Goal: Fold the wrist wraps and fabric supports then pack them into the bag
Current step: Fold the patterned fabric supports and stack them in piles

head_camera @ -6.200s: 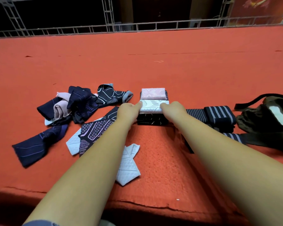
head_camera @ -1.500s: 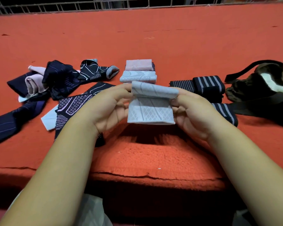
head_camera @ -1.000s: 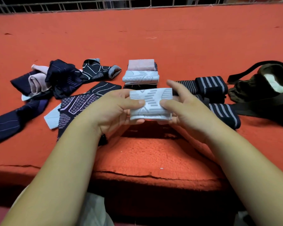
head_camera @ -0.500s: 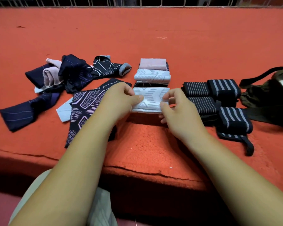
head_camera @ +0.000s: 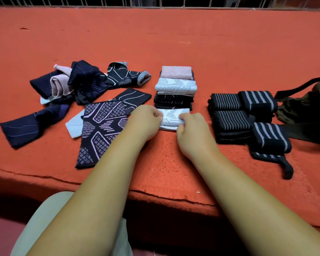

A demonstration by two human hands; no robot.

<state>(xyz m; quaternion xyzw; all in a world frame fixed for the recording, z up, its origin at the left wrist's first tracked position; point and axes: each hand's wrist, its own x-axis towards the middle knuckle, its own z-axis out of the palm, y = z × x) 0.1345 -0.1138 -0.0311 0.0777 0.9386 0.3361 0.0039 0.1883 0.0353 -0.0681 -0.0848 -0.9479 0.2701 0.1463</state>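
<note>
Head view. Folded white support (head_camera: 171,118) pinched at both ends, left hand (head_camera: 146,120) at 9 o'clock, right hand (head_camera: 192,130) at 3, grips curled on fabric; on ledge (head_camera: 174,172), 6 o'clock end of folded row (head_camera: 175,85). Risk: fold springing open on release, nudging row askew.

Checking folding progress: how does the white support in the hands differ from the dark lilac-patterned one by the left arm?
The white support is folded compact; the dark support lies spread out, unfolded. The left hand and right hand pinch the white support; neither grips the dark support. Both carry geometric line patterns.
</note>
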